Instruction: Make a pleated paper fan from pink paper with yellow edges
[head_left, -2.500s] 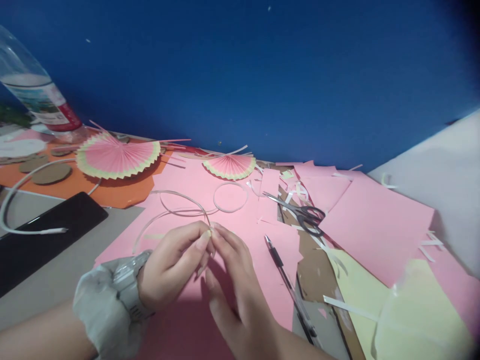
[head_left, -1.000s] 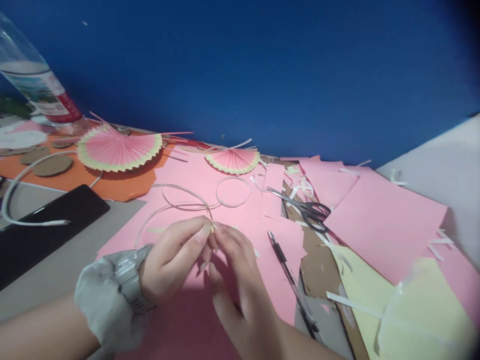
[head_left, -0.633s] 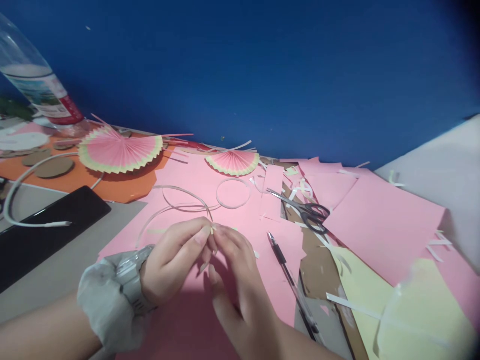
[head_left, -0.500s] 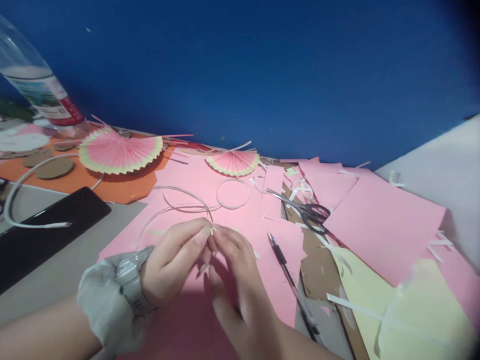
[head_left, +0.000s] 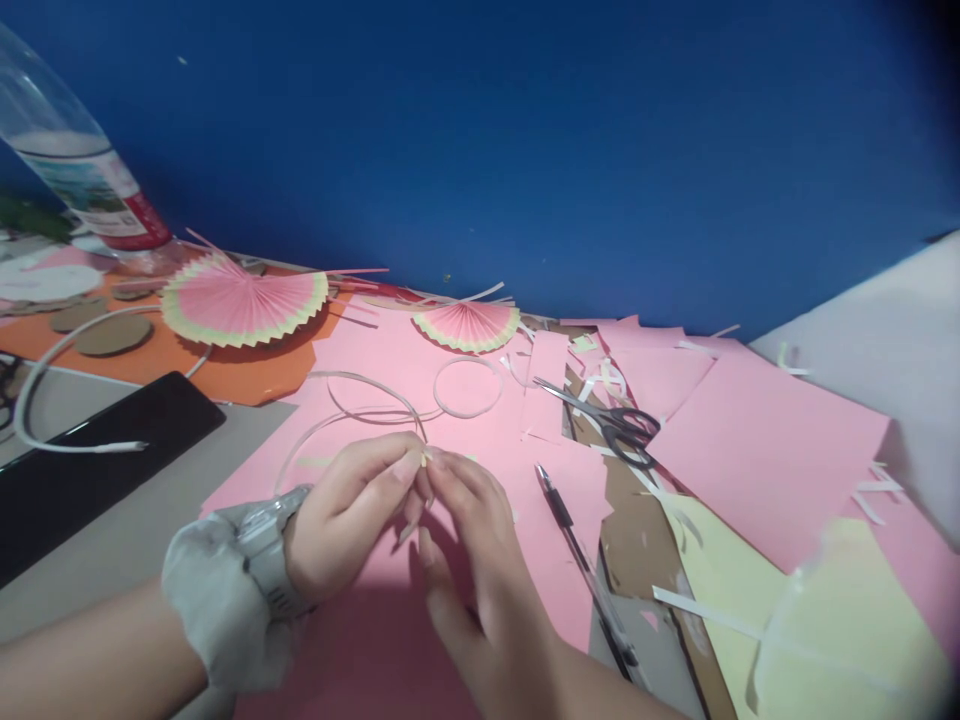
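My left hand [head_left: 364, 505], with a grey scrunchie [head_left: 217, 600] and a watch [head_left: 274, 550] at its wrist, is closed in a pinch on the end of a thin, pale curled strip [head_left: 375, 378]. The strip loops away over pink paper [head_left: 360, 340]; its material is unclear. My right hand [head_left: 480, 540] meets the left fingertips at a small yellowish bit [head_left: 424, 460]. Its fingers are stretched out and its thumb stands apart below. Just beyond the hands lies a thin closed ring [head_left: 469, 388].
Black scissors [head_left: 626, 430] and a pen [head_left: 577, 550] lie to the right, among cardboard, paper scraps and yellow paper [head_left: 720, 560]. Two pleated paper fans [head_left: 244, 300] sit at the back. A phone [head_left: 112, 470], white cable [head_left: 34, 400] and tilted bottle [head_left: 90, 180] are left.
Barely anything differs. My left wrist has shifted slightly to the right, and the view has moved a little. Both hands stay together at the strip's end.
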